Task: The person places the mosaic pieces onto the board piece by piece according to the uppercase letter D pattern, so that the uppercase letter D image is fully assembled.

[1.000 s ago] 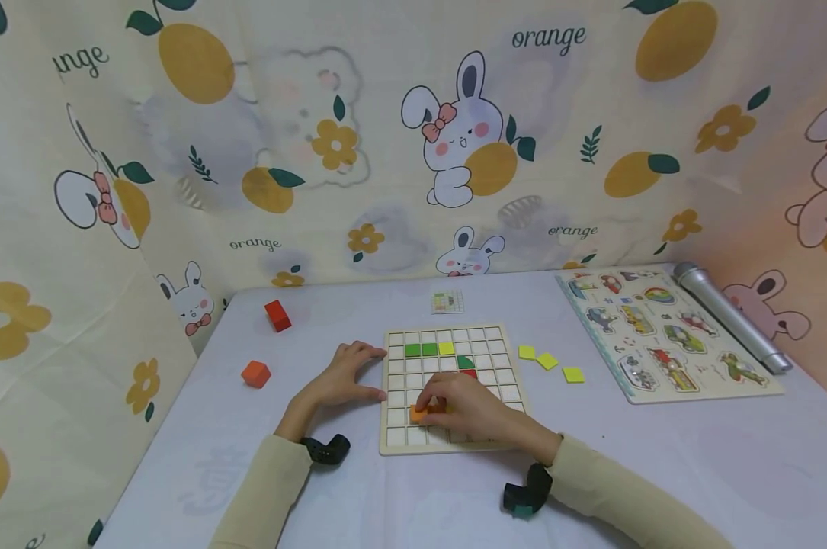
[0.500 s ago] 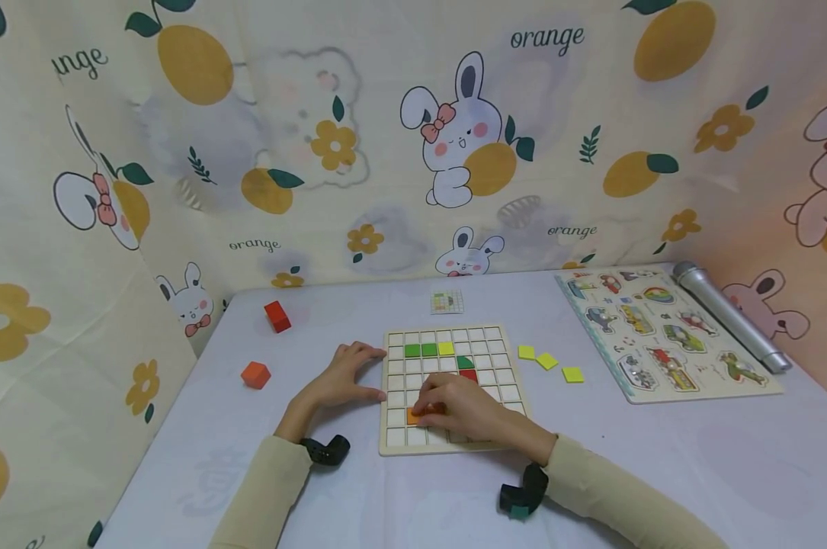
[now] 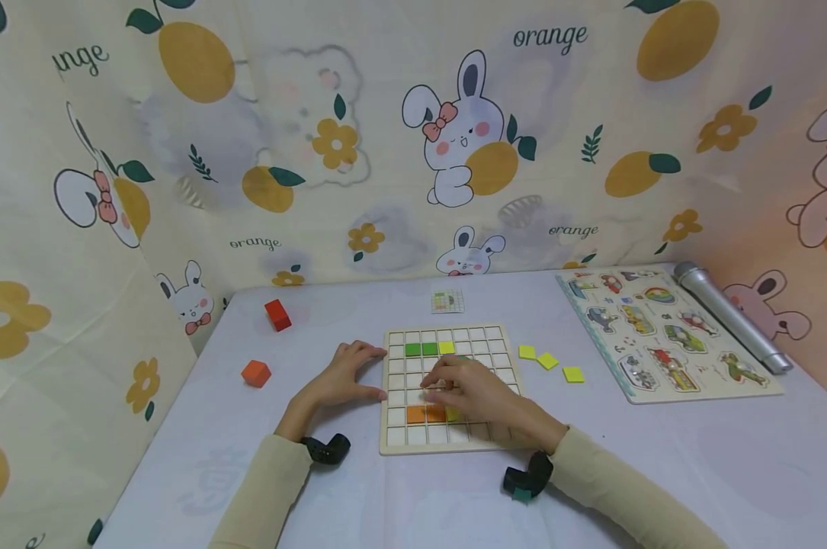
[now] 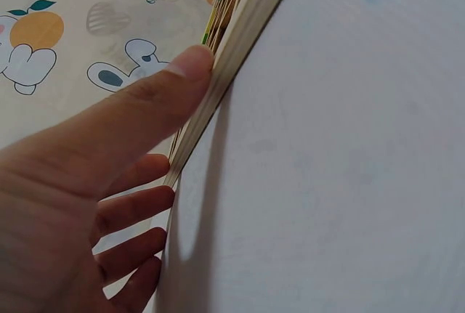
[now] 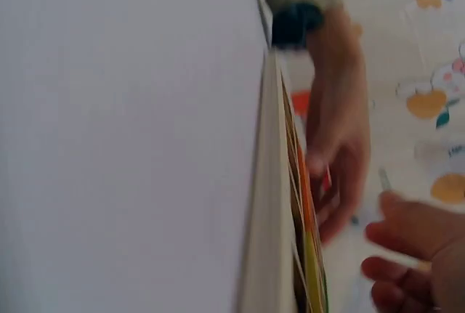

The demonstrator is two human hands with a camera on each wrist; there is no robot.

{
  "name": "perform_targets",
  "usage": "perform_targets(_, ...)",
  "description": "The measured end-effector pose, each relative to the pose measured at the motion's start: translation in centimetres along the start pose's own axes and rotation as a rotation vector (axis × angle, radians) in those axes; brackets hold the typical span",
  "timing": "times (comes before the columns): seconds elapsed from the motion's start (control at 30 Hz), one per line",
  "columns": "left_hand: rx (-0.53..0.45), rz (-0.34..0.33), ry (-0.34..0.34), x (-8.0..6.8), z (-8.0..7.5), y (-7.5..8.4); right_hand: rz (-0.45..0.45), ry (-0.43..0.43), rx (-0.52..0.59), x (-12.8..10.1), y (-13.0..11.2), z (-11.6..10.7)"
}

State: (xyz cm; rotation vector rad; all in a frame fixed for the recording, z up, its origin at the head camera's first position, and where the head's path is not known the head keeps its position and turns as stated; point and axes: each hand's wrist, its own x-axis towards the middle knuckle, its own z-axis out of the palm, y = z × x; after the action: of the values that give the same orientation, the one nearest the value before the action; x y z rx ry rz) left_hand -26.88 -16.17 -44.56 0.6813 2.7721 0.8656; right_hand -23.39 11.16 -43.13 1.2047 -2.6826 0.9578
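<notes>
A wooden grid board (image 3: 502, 335) lies on the table. My left hand (image 3: 358, 375) rests flat beside its left edge, and in the left wrist view the thumb (image 4: 156, 106) presses that edge (image 4: 243, 33). My right hand (image 3: 454, 385) hovers over the board's middle with loosely bent fingers and nothing seen in them; it hides the cells beneath. Two orange tiles (image 3: 425, 414) and a yellow tile (image 3: 452, 414) sit in a lower row. Two green tiles (image 3: 421, 349) and a yellow tile (image 3: 447, 348) sit in an upper row.
Three loose yellow tiles (image 3: 546, 361) lie right of the board. A red cube (image 3: 277, 315) and an orange cube (image 3: 255, 374) stand at the left. A vehicle puzzle (image 3: 663, 332) and a silver cylinder (image 3: 729, 316) lie at the right. A small card (image 3: 447, 301) lies behind the board.
My right hand let go of the orange tile in the lower row and moved up over the board's middle, uncovering the orange and yellow tiles. The left hand stayed put.
</notes>
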Motion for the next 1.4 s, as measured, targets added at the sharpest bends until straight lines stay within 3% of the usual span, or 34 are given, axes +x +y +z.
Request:
perform_targets(0.23,0.009,-0.005,-0.001,0.1,0.1,0.0,-0.009,0.151,-0.017,-1.2,2.7,-3.4)
perform_targets(0.5,0.022,-0.004,0.003,0.1,0.1,-0.2,0.163,0.218,-0.079,-3.7,6.6,-6.8)
perform_targets(0.6,0.029,-0.002,0.003,0.1,0.1,-0.3,0.178,0.229,-0.116,-4.6,8.1,-7.4)
perform_targets(0.77,0.028,0.004,0.004,0.2,0.2,-0.3,0.189,0.208,-0.137,-5.7,9.8,-7.8)
perform_targets(1.07,0.021,0.016,0.008,0.2,0.2,-0.3,0.304,0.058,-0.163,-6.1,10.3,-8.0)
perform_targets(1.4,0.022,0.004,0.010,0.1,0.3,-0.3,0.317,0.066,-0.154,-6.2,10.6,-7.9)
